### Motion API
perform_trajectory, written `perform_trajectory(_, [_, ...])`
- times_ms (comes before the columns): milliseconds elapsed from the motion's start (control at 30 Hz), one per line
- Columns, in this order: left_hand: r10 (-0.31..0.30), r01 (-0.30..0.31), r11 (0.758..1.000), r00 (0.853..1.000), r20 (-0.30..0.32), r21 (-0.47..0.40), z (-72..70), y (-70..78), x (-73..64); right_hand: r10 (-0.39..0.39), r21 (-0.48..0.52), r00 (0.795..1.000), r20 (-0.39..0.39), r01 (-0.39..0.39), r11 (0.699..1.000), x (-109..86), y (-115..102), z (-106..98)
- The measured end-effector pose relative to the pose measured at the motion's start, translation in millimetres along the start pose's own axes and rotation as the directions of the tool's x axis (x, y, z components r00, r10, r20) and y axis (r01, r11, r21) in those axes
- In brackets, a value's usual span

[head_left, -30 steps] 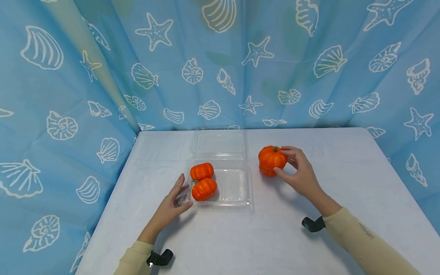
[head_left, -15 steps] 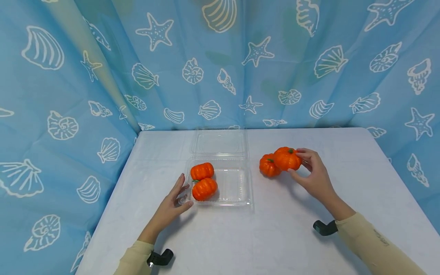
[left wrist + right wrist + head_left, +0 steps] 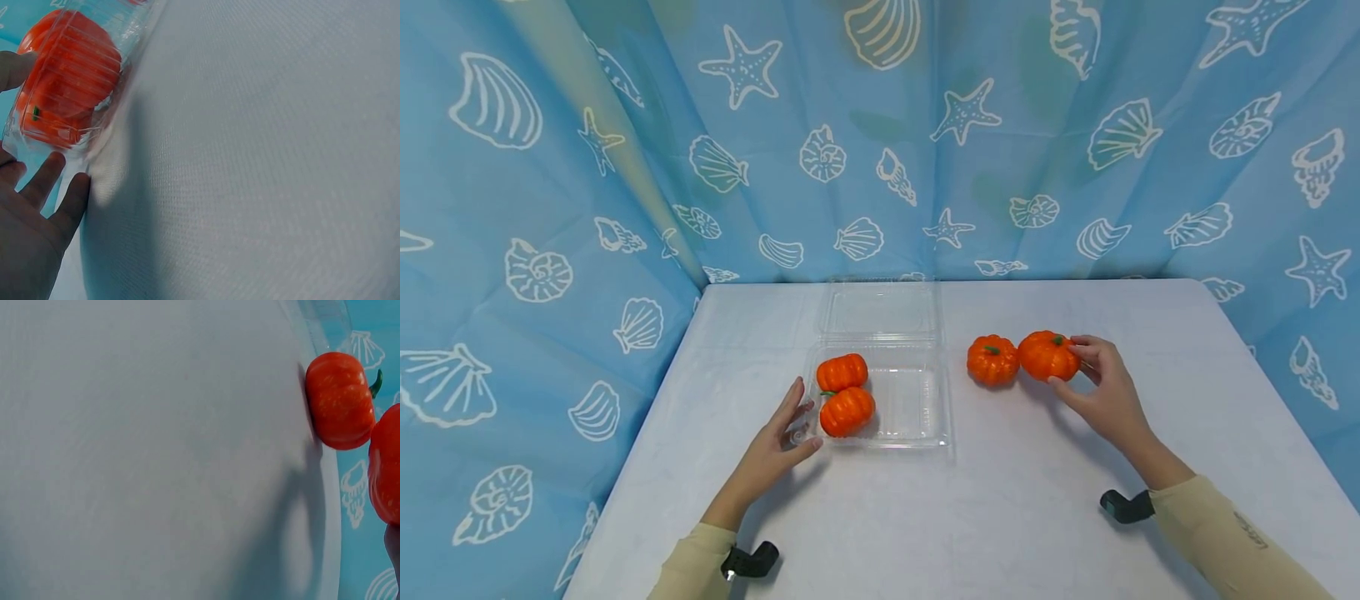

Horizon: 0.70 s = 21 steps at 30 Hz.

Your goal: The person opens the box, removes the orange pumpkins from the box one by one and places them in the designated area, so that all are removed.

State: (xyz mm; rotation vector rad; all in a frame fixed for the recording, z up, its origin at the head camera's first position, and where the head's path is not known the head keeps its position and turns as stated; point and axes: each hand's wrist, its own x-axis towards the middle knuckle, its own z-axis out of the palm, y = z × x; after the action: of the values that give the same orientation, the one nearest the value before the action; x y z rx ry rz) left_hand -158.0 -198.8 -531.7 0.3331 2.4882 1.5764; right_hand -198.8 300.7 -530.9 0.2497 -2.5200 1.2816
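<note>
My right hand (image 3: 1108, 396) holds an orange toy pumpkin (image 3: 1047, 356) with a green stem, thumb at the near side and fingers at the far side. Close to its left sits a second pumpkin (image 3: 992, 361) on the table, its stem up. Two more pumpkins, a rear one (image 3: 842, 372) and a front one (image 3: 847, 412), lie on their sides in the left half of a clear plastic clamshell box (image 3: 913, 442). At the box's left front corner rests my left hand (image 3: 772, 450), its fingers spread and mostly straight; the left wrist view shows fingertips (image 3: 78, 181) close by the box.
The box's clear lid (image 3: 880, 312) lies folded back behind its base. A white cloth (image 3: 1000, 517) covers the table. Behind and to the left hangs a blue curtain (image 3: 737, 208) with shells and starfish. Black wrist devices (image 3: 1127, 506) are worn at both sleeves.
My right hand has carried its pumpkin rightward and lower, from over the second pumpkin to beside it, so the second one now shows fully. The left hand and box have stayed put.
</note>
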Motion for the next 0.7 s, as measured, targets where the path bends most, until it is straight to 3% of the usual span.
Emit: perform_trajectory(700, [0.012,-0.012,1.0,1.0,0.002,-0.011,-1.0,-3.5,1.5,0.048,-0.042,0.998,0.044,-0.046,0.998,5.7,15.1,11.8])
